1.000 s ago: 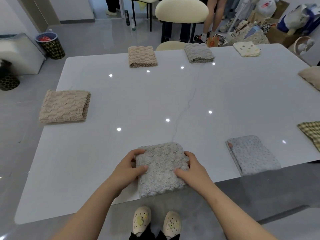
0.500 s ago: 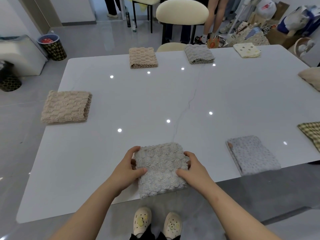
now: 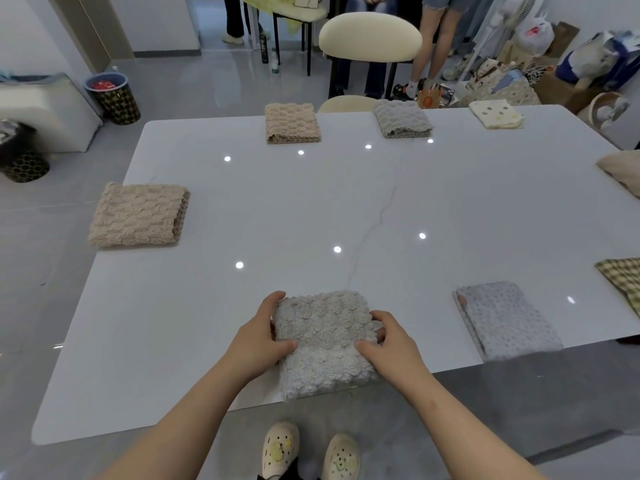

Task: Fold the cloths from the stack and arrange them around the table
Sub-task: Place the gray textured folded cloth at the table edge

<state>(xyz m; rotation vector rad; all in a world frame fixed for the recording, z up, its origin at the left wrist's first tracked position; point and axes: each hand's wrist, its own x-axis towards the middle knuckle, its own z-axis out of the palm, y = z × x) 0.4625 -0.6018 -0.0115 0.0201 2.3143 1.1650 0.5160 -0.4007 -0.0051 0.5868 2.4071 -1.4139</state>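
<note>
- Head view: my left hand [image 3: 258, 336] and right hand [image 3: 391, 341] are pinching the folded grey fluffy cloth [image 3: 323, 342] by its sides.
- It is overhanging the white table [image 3: 242, 209] edge, so it is risking to slide off.

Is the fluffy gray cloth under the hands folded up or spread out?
Folded. The gray cloth is a small thick rectangle, held at its sides by the left hand and right hand.

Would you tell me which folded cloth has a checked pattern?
The green checked cloth at the table's right edge, partly cut off; the others are plain textured or dotted.
</note>
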